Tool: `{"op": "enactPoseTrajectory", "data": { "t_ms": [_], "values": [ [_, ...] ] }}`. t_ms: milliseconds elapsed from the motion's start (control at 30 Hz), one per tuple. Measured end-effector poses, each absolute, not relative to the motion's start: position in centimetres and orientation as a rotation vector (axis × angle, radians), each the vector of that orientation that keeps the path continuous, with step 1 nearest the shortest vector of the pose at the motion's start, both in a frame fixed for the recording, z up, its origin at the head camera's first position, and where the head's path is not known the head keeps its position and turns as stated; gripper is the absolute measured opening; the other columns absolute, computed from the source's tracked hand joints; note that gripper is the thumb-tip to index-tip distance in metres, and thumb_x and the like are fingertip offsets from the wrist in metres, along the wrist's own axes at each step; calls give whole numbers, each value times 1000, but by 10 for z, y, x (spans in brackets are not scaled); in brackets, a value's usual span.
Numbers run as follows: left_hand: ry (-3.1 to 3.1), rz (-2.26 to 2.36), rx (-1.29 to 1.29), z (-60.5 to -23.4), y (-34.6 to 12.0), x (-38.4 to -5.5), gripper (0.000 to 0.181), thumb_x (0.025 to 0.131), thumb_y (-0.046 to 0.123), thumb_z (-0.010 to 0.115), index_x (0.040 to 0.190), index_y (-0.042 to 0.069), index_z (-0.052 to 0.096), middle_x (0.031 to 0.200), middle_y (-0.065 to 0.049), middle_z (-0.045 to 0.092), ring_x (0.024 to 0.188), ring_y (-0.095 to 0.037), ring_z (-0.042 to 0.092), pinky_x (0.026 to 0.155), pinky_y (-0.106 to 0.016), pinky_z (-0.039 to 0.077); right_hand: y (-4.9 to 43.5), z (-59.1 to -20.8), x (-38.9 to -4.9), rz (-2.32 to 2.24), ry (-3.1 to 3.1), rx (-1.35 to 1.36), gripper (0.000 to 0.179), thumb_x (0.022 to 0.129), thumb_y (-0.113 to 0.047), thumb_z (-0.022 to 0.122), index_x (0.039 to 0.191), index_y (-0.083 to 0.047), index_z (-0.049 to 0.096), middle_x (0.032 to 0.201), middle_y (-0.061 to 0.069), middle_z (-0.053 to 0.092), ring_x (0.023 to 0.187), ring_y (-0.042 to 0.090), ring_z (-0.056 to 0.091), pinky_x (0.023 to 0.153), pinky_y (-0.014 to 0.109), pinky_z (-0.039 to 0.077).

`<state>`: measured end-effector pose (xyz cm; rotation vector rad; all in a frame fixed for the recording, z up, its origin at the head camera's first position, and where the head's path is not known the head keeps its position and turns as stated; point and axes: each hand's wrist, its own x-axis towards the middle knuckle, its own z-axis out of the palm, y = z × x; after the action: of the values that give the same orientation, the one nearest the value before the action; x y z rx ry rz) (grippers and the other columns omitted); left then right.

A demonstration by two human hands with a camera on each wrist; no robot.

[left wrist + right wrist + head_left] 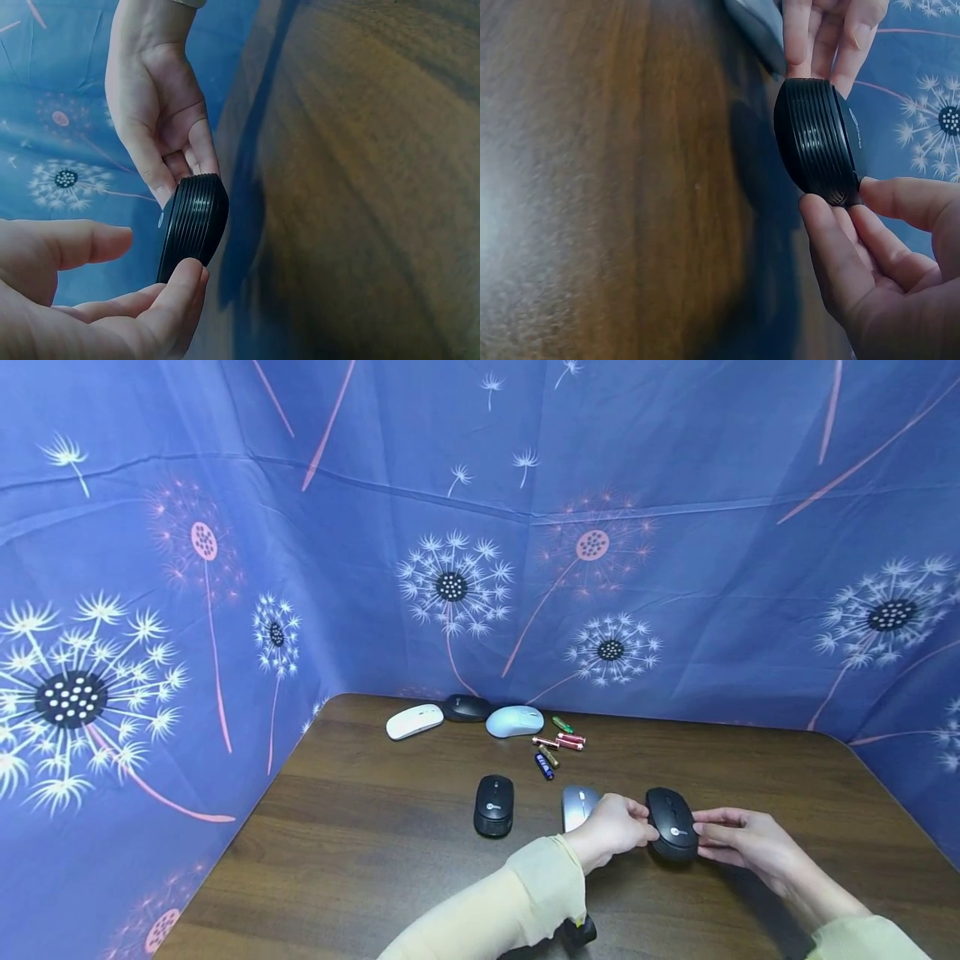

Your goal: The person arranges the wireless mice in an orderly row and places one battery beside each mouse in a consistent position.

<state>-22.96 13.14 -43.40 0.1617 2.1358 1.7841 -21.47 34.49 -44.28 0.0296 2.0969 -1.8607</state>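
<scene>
I am seeing the black mouse [672,835] being held just above the near right part of the wooden table [360,860], the left hand [611,831] pinching one side and the right hand [742,839] the other, with a grey mouse [577,806] lying just behind the left hand.

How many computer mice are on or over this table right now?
6. Three at the table's far edge: white mouse, dark mouse, pale blue mouse. Nearer: black mouse lying alone, grey mouse partly behind the left hand, held black mouse between both hands.
</scene>
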Motion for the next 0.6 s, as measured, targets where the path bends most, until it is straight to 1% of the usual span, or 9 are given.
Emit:
{"op": "enactPoseTrajectory", "data": {
  "t_ms": [200, 267, 467, 600],
  "values": [
    [2170, 1759, 135, -440, 137, -225, 23, 76, -7, 68, 99, -8, 65, 79, -6, 63, 69, -14, 63, 66, -23, 54, 348, -450, -213, -1783, 2153, 70, 33, 91, -10, 61, 115, 11, 56, 98, 2, 65, 89, 12, 67, 82, 33, 55],
    [2183, 1750, 130, -441, 138, -224, 24, 75, -7, 69, 99, -8, 65, 79, -6, 64, 69, -14, 64, 64, -22, 52, 349, -452, -213, -1777, 2159, 68, 36, 91, -10, 61, 116, 14, 54, 98, 3, 66, 89, 11, 67, 82, 33, 55],
    [2203, 1726, 104, -444, 142, -221, 27, 74, -5, 70, 101, -8, 65, 77, -3, 63, 68, -15, 64, 59, -20, 48, 349, -454, -212, -1785, 2156, 79, 34, 91, -8, 60, 115, 16, 55, 98, 3, 67, 88, 12, 67, 82, 33, 55],
    [2203, 1722, 90, -445, 143, -221, 28, 74, -4, 69, 102, -8, 64, 77, -3, 63, 67, -14, 63, 60, -21, 49, 349, -455, -212, -1780, 2165, 112, 38, 90, -9, 61, 117, 17, 54, 100, 5, 67, 88, 12, 67, 81, 34, 55]
  ]
}}
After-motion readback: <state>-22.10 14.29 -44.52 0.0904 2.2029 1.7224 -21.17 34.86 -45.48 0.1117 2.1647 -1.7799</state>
